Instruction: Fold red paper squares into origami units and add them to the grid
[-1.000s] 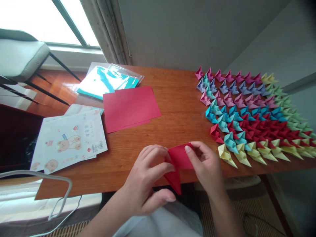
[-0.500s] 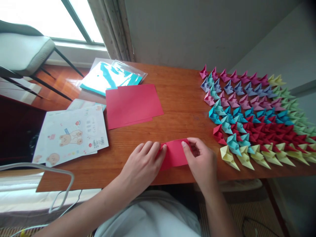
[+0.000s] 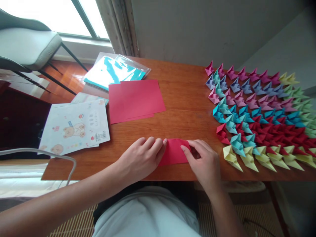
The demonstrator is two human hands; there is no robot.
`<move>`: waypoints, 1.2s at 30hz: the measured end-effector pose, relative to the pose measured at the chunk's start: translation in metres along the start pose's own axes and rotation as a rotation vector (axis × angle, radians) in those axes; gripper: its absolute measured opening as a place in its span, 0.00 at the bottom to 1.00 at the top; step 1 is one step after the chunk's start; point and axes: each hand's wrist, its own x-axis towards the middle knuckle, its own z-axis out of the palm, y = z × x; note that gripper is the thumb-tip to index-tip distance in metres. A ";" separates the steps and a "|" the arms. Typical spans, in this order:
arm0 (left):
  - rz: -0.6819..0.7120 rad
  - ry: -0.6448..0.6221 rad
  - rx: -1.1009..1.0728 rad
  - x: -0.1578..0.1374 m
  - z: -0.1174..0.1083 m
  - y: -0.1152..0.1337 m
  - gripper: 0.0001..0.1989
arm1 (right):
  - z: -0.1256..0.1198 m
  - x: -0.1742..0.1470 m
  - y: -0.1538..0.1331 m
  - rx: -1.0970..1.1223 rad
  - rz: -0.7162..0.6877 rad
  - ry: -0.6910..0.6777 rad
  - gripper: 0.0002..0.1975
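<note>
A folded red sheet of paper [image 3: 174, 153] lies near the front edge of the table, between my hands. My left hand [image 3: 144, 154] pinches its left end, thumb and fingers together at the upper left corner. At the other end, my right hand [image 3: 203, 159] grips the upper right corner, with the thumb on top and the fingers curled behind. The paper's top edge bulges up a little between the two grips. Two flat red sheets [image 3: 138, 100] lie overlapping farther back to the left.
Rows of folded paper pieces [image 3: 256, 115] in several colours fill the table's right side. On the left lie a packet with a bear picture [image 3: 76, 128] and a blue packet in clear plastic [image 3: 116, 72]. A white cable or tube [image 3: 71, 161] curves at the lower left.
Both hands still hold the red paper. The fingers have shifted slightly along its top edge, and that edge now bulges. The view has tilted a little.
</note>
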 end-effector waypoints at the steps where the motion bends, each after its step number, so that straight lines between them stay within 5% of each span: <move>1: 0.004 0.005 0.009 0.001 0.000 -0.001 0.17 | 0.001 -0.001 0.001 -0.011 -0.034 0.025 0.04; 13: 0.005 -0.033 0.024 0.007 0.001 0.000 0.18 | -0.003 -0.011 0.012 -0.115 -0.387 0.018 0.25; 19: 0.003 -0.050 0.030 0.007 -0.001 0.003 0.19 | -0.009 -0.014 0.010 -0.120 -0.549 -0.116 0.22; 36: -0.036 -0.004 0.034 0.005 0.002 0.006 0.18 | -0.008 -0.016 0.012 -0.152 -0.570 -0.157 0.20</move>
